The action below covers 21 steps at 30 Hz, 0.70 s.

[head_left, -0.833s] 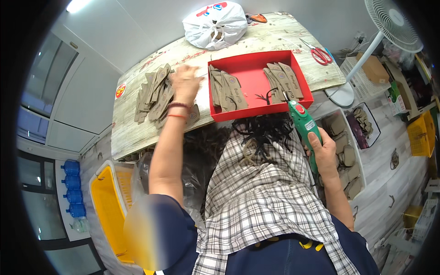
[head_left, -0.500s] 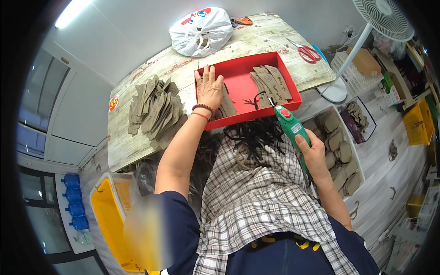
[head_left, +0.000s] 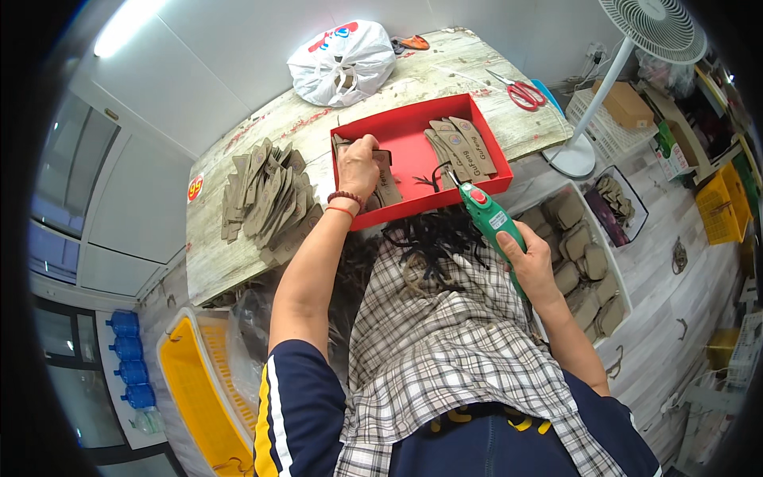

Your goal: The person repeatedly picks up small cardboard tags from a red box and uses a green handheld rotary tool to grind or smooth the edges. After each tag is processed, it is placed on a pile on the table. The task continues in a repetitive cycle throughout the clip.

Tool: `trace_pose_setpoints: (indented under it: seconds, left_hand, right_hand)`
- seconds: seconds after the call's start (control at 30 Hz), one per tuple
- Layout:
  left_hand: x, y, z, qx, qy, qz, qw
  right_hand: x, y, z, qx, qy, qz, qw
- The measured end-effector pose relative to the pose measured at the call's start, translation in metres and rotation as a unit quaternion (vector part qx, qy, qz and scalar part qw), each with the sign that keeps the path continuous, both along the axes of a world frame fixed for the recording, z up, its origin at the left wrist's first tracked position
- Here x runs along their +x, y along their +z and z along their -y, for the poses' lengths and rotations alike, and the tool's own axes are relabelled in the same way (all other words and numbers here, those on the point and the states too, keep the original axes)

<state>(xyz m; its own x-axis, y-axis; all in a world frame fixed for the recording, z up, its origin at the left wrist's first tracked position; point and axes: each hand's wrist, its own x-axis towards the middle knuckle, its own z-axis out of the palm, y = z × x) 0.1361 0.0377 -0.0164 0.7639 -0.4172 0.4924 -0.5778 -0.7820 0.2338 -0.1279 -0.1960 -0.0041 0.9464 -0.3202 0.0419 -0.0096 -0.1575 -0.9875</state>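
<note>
Resting on a stack of brown card tags (head_left: 384, 184) at the 9 o'clock end of a red tray (head_left: 413, 141), the left hand (head_left: 359, 163) has its fingers curled over the top tag, grasping it.

Right hand (head_left: 531, 262): clenched round the handle of a green glue gun (head_left: 486, 215), nozzle at the tray's 6 o'clock rim, close to loose black cords (head_left: 429, 179).

Second tag stack (head_left: 461, 147): inside the tray toward 3 o'clock.

Loose tag pile (head_left: 266, 203): on the table (head_left: 214, 262), at 9 o'clock of the tray.

Red scissors (head_left: 520, 93) and white plastic bag (head_left: 343, 63): at the table's 12 to 2 o'clock edge.

Black cord bundle (head_left: 433, 242): on the checked cloth over the lap.

Risks, as judged: the nozzle may catch the cords or the tray rim; the lifted tag may drag its neighbours out of order; the left fingers lie near the hot tip.
</note>
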Motion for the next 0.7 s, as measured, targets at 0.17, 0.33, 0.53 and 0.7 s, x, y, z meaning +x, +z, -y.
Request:
trace_pose_setpoints:
  seconds: [0.17,0.33,0.53,0.7]
  left_hand:
    - [-0.012,0.008,-0.001,-0.526,-0.072,-0.336,0.778]
    - [-0.074,0.048,0.030,-0.700,-0.145,-0.455,0.532]
    - [-0.100,0.043,0.062,-0.716,-0.136,-0.381,0.569]
    - [-0.106,0.035,0.079,-0.720,-0.101,-0.366,0.581]
  right_hand:
    - [0.007,0.002,-0.006,0.001,-0.012,0.023,1.000]
    - [0.008,0.014,-0.012,-0.011,-0.032,0.033,0.999]
    - [-0.004,0.012,-0.010,-0.020,-0.028,0.016,0.999]
    - [-0.010,0.013,-0.009,-0.014,-0.031,0.011,0.999]
